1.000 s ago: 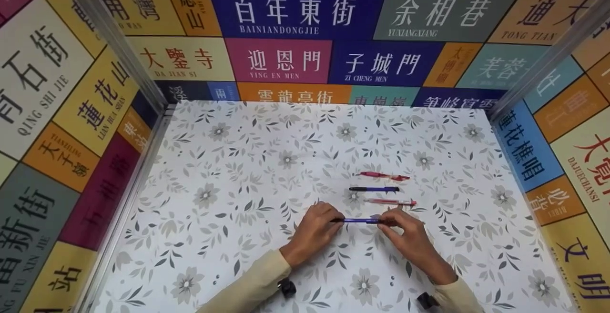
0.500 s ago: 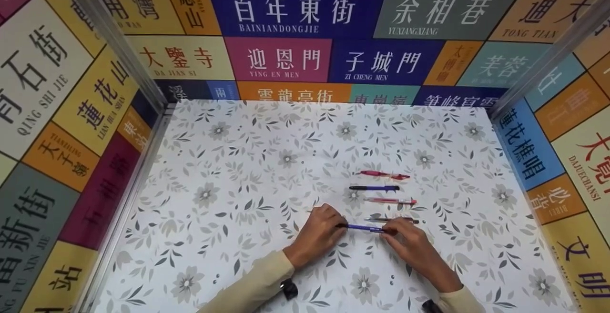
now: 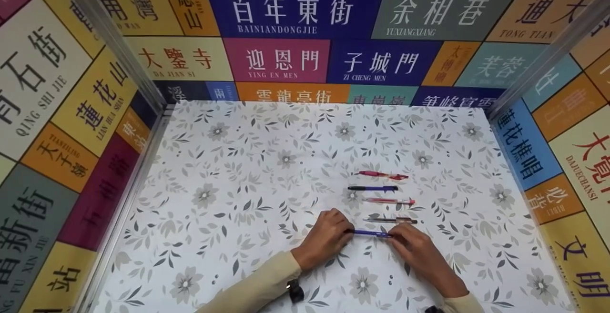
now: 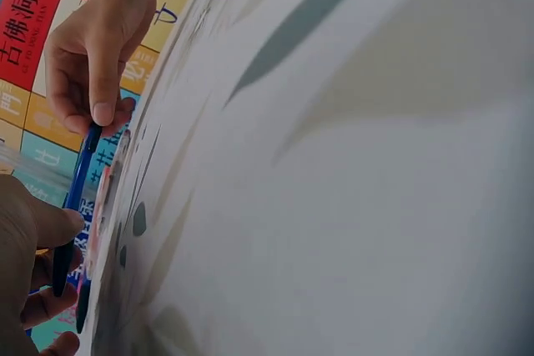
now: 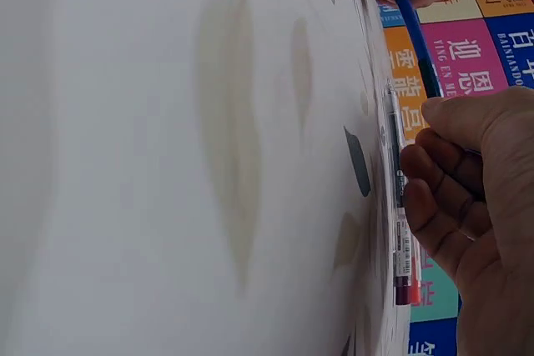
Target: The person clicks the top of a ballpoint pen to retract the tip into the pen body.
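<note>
A blue pen (image 3: 371, 232) with a dark end lies crosswise between my two hands. My left hand (image 3: 326, 234) pinches its dark left end, and my right hand (image 3: 419, 251) pinches the other. In the left wrist view, the pen (image 4: 79, 174) runs from the left thumb up to the right fingertips, beside the tabletop. The right wrist view shows the pen (image 5: 413, 27) with the right thumb at its near end. Just beyond it, a clear pen with a dark brown end (image 3: 405, 220) lies on the table, close to my right fingers.
Farther back, a clear pen with a red end (image 3: 388, 201), a blue pen with a black grip (image 3: 374, 188) and a red pen (image 3: 383, 175) lie in roughly parallel rows. Sign-covered panels (image 3: 290, 5) enclose the floral tabletop (image 3: 248, 160) at the back and sides.
Both hands have drawn the blue pen toward the body and slightly right. The brown-ended clear pen, hidden a second ago, now shows beyond it. The other pens have stayed put.
</note>
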Action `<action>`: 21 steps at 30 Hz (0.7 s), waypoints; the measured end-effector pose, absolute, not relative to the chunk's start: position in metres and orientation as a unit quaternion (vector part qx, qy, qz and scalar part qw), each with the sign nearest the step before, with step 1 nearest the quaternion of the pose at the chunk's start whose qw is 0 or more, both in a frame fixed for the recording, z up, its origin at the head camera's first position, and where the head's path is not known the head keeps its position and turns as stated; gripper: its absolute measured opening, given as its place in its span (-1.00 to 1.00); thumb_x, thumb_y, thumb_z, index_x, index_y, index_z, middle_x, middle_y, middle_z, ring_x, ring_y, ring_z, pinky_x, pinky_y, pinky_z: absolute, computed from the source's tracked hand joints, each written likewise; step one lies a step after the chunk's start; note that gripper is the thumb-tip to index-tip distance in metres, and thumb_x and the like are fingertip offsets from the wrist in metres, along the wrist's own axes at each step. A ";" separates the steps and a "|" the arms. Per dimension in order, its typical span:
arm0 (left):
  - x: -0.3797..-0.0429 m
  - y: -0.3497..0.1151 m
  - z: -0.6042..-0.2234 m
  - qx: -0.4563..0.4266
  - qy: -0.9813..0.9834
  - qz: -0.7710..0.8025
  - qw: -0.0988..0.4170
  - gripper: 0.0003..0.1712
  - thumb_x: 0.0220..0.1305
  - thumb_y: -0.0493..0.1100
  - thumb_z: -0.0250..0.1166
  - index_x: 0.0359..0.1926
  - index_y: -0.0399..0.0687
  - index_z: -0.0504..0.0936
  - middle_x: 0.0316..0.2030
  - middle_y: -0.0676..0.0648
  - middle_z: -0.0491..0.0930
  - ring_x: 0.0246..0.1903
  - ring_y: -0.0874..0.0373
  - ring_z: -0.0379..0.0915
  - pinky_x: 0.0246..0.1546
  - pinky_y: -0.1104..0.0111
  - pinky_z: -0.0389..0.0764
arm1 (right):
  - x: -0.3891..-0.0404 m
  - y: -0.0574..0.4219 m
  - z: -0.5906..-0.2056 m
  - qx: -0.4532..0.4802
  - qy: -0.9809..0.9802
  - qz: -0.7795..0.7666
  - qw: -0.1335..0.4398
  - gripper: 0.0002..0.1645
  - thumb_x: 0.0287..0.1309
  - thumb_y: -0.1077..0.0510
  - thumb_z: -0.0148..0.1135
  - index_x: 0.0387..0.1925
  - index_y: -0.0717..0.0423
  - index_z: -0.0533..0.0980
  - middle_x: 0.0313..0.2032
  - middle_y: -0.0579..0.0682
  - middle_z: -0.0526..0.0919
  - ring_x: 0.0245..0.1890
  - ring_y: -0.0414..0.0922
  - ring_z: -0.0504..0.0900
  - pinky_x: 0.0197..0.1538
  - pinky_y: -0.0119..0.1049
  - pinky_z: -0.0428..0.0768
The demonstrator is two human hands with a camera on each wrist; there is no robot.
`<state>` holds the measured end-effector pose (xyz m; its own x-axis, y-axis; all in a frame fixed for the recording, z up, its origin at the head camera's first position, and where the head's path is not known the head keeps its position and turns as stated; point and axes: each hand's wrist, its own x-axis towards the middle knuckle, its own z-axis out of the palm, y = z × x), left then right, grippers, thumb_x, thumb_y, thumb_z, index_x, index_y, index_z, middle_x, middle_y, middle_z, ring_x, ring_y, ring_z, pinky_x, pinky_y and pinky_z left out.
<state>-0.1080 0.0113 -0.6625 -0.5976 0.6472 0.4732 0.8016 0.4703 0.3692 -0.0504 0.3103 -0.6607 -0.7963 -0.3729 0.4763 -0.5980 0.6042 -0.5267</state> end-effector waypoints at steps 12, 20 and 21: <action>-0.116 0.018 -0.674 -0.439 -0.848 -0.272 0.116 -0.90 0.46 -0.02 0.49 -0.14 0.12 0.84 -0.16 0.13 0.73 0.00 0.17 0.54 0.11 0.19 0.47 | -0.049 0.321 -0.665 0.265 -0.895 0.325 0.150 -0.62 0.12 0.46 0.62 -0.08 0.08 0.73 -0.09 -0.17 0.70 -0.09 -0.24 0.73 0.05 -0.55 0.58; -0.123 0.023 -0.679 -0.439 -0.850 -0.258 0.134 -0.91 0.46 -0.01 0.47 -0.16 0.14 0.84 -0.17 0.14 0.72 -0.02 0.17 0.53 0.08 0.17 0.47 | -0.048 0.325 -0.669 0.267 -0.897 0.319 0.151 -0.61 0.13 0.45 0.62 -0.09 0.06 0.72 -0.09 -0.17 0.69 -0.12 -0.26 0.71 0.00 -0.52 0.58; -0.123 0.023 -0.679 -0.438 -0.851 -0.256 0.134 -0.90 0.47 0.00 0.47 -0.15 0.14 0.84 -0.17 0.14 0.72 -0.02 0.17 0.53 0.09 0.17 0.47 | -0.047 0.325 -0.670 0.264 -0.898 0.319 0.149 -0.61 0.13 0.44 0.63 -0.09 0.05 0.73 -0.09 -0.18 0.69 -0.11 -0.27 0.71 0.00 -0.52 0.58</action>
